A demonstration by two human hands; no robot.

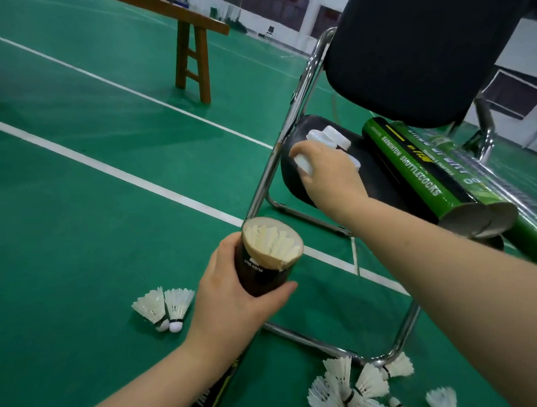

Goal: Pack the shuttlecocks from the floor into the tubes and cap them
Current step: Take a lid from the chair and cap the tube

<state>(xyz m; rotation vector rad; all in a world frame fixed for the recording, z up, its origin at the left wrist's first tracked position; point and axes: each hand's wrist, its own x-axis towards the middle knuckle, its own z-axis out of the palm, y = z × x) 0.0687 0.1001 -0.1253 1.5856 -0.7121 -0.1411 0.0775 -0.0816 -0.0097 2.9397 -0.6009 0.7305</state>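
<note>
My left hand (234, 295) grips a black tube (261, 273) near its open top, where white feathers of packed shuttlecocks (272, 242) show inside. My right hand (327, 172) reaches onto the black chair seat (381, 178) and closes on a white cap (302, 164). More white caps (329, 136) lie just beyond it. Two loose shuttlecocks (163, 307) lie on the green floor left of the tube. Several more shuttlecocks (354, 388) are heaped at the lower right by the chair's foot.
Green and black tubes (414, 167) lie on the chair seat, open ends toward me. The chair's chrome frame (288, 130) and black backrest (423, 39) stand close by. A wooden bench (190, 48) stands at the back left. White court lines (103, 168) cross the floor.
</note>
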